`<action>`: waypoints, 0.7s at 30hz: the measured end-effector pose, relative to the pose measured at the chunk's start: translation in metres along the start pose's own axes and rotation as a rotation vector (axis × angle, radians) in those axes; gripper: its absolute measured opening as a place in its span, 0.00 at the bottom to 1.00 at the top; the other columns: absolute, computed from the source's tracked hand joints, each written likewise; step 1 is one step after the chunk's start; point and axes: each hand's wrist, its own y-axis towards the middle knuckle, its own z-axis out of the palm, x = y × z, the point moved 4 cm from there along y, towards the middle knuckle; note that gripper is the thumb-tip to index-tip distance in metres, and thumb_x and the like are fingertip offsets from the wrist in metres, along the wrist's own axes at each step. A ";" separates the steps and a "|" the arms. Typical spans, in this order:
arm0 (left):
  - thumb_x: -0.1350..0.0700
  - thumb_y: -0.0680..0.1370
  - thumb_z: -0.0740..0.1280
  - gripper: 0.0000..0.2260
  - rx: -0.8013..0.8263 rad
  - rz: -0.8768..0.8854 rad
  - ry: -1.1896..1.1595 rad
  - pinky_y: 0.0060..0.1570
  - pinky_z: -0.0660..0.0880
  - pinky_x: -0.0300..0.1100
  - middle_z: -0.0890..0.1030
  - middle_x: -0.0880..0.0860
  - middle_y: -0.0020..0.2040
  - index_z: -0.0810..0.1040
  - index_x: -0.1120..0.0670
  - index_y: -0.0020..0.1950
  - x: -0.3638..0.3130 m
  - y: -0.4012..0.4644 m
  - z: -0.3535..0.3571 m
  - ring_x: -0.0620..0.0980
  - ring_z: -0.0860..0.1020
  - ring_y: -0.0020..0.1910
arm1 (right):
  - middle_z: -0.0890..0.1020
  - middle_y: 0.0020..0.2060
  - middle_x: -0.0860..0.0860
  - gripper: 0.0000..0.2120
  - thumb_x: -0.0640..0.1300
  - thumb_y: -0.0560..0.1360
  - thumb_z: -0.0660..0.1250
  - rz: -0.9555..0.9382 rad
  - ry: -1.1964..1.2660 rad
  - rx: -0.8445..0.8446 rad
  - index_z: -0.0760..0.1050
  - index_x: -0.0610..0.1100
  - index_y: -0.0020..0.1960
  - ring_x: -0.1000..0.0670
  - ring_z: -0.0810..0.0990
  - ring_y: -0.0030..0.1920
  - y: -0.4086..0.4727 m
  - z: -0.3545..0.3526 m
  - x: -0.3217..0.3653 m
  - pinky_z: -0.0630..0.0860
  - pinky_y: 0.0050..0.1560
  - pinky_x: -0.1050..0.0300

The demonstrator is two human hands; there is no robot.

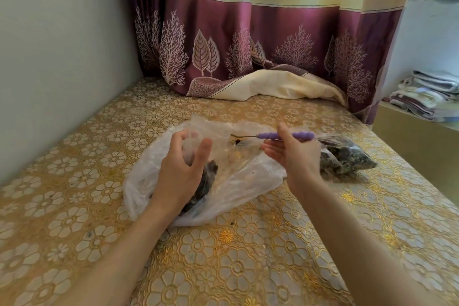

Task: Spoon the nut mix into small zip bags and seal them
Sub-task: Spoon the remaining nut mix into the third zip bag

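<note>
The nut mix [203,181] shows as a dark brown, lumpy heap seen through the thin film of a big crumpled clear plastic bag [248,181], which lies on the table with the gold flower-patterned cloth [248,268]. The big bag sprawls open and wrinkled, with crumbs scattered over its far inside.

The left hand [183,171] hangs over the near left part of that bag, its fingers curled around a small clear zip bag [190,143], thumb on one side and fingers on the other, so the little bag's mouth stands up between them. I cannot tell what, if anything, is inside it.

The right hand [295,154] is over the big bag's right edge, pinching a metal spoon with a purple beaded handle [268,135] between thumb and fingers. The spoon lies level, its bowl pointing left above the big bag's far side.

Just right of the big bag, partly behind the right hand, a filled clear bag of greyish-brown nut mix [347,156] lies on the cloth.
</note>
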 end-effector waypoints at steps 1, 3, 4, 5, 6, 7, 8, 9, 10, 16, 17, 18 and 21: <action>0.32 0.69 0.56 0.28 0.002 -0.001 0.003 0.20 0.57 0.31 0.68 0.58 0.26 0.69 0.51 0.57 0.000 0.000 0.000 0.42 0.60 0.18 | 0.84 0.35 0.39 0.15 0.42 0.78 0.65 0.026 -0.006 -0.025 0.81 0.32 0.39 0.51 0.82 0.28 0.003 0.001 -0.007 0.78 0.29 0.64; 0.32 0.69 0.56 0.27 0.004 -0.003 0.010 0.20 0.57 0.31 0.65 0.53 0.25 0.69 0.51 0.57 0.000 0.000 0.000 0.42 0.60 0.18 | 0.84 0.32 0.40 0.17 0.43 0.78 0.64 0.051 -0.026 -0.074 0.81 0.34 0.37 0.51 0.82 0.27 0.008 0.003 -0.018 0.78 0.28 0.64; 0.32 0.69 0.56 0.26 0.007 -0.004 0.015 0.20 0.57 0.31 0.65 0.52 0.25 0.69 0.51 0.57 0.001 0.001 0.000 0.42 0.60 0.18 | 0.84 0.31 0.41 0.17 0.43 0.78 0.64 0.051 -0.029 -0.095 0.81 0.35 0.35 0.50 0.82 0.27 0.010 0.002 -0.021 0.77 0.28 0.64; 0.33 0.70 0.56 0.26 0.010 -0.004 0.021 0.20 0.58 0.31 0.66 0.54 0.26 0.68 0.50 0.56 0.001 0.001 0.001 0.42 0.60 0.18 | 0.83 0.30 0.41 0.18 0.43 0.79 0.64 0.045 -0.028 -0.110 0.80 0.35 0.34 0.50 0.82 0.27 0.011 0.002 -0.024 0.77 0.28 0.64; 0.33 0.70 0.56 0.25 0.011 -0.005 0.025 0.20 0.58 0.31 0.68 0.57 0.27 0.68 0.50 0.56 0.001 0.002 0.000 0.42 0.61 0.18 | 0.84 0.30 0.42 0.18 0.42 0.79 0.63 0.035 -0.026 -0.121 0.80 0.35 0.34 0.50 0.82 0.27 0.012 0.001 -0.026 0.77 0.27 0.64; 0.33 0.69 0.56 0.26 0.010 -0.006 0.026 0.20 0.58 0.31 0.70 0.58 0.28 0.68 0.50 0.57 0.001 0.002 0.000 0.42 0.61 0.18 | 0.84 0.30 0.43 0.18 0.42 0.79 0.63 0.024 -0.027 -0.130 0.80 0.35 0.34 0.50 0.82 0.27 0.012 0.000 -0.027 0.77 0.28 0.64; 0.32 0.69 0.56 0.27 0.006 -0.008 0.028 0.20 0.58 0.31 0.70 0.56 0.27 0.68 0.50 0.57 0.001 0.002 0.000 0.42 0.61 0.17 | 0.84 0.30 0.43 0.18 0.42 0.79 0.62 0.015 -0.025 -0.141 0.80 0.35 0.34 0.50 0.82 0.27 0.012 -0.002 -0.028 0.77 0.28 0.64; 0.31 0.69 0.56 0.28 0.003 -0.012 0.032 0.19 0.59 0.31 0.69 0.50 0.25 0.68 0.51 0.57 0.001 0.001 0.000 0.42 0.62 0.17 | 0.84 0.30 0.43 0.18 0.42 0.79 0.62 0.008 -0.020 -0.153 0.80 0.35 0.34 0.50 0.82 0.27 0.011 -0.003 -0.028 0.78 0.28 0.64; 0.29 0.70 0.55 0.29 0.001 -0.016 0.040 0.19 0.59 0.31 0.67 0.46 0.22 0.68 0.52 0.57 0.001 0.001 0.000 0.42 0.62 0.17 | 0.84 0.31 0.43 0.18 0.42 0.79 0.62 0.002 -0.013 -0.166 0.80 0.34 0.35 0.50 0.82 0.27 0.011 -0.005 -0.028 0.78 0.29 0.65; 0.30 0.71 0.55 0.30 0.021 -0.039 0.095 0.21 0.61 0.33 0.64 0.43 0.18 0.68 0.53 0.60 0.002 0.001 0.000 0.42 0.62 0.18 | 0.84 0.33 0.42 0.17 0.43 0.79 0.63 -0.039 -0.060 -0.229 0.80 0.35 0.35 0.48 0.84 0.31 0.013 -0.013 -0.022 0.81 0.34 0.61; 0.29 0.71 0.55 0.31 0.023 -0.036 0.095 0.21 0.61 0.33 0.65 0.43 0.18 0.68 0.53 0.60 0.002 0.001 0.000 0.42 0.62 0.18 | 0.84 0.33 0.42 0.17 0.43 0.79 0.63 -0.045 -0.068 -0.238 0.80 0.36 0.35 0.48 0.84 0.31 0.013 -0.016 -0.020 0.81 0.35 0.59; 0.28 0.71 0.56 0.31 0.023 -0.033 0.094 0.21 0.61 0.33 0.65 0.43 0.18 0.68 0.52 0.59 0.002 0.001 0.000 0.42 0.62 0.18 | 0.84 0.33 0.42 0.17 0.43 0.79 0.64 -0.057 -0.085 -0.249 0.79 0.37 0.35 0.48 0.84 0.31 0.012 -0.019 -0.019 0.82 0.36 0.58; 0.27 0.68 0.53 0.31 0.023 -0.040 0.090 0.21 0.60 0.34 0.66 0.43 0.19 0.68 0.50 0.58 0.002 0.001 0.001 0.43 0.62 0.18 | 0.84 0.32 0.44 0.16 0.44 0.78 0.65 -0.108 -0.170 -0.272 0.80 0.38 0.35 0.49 0.84 0.30 0.010 -0.026 -0.017 0.82 0.36 0.59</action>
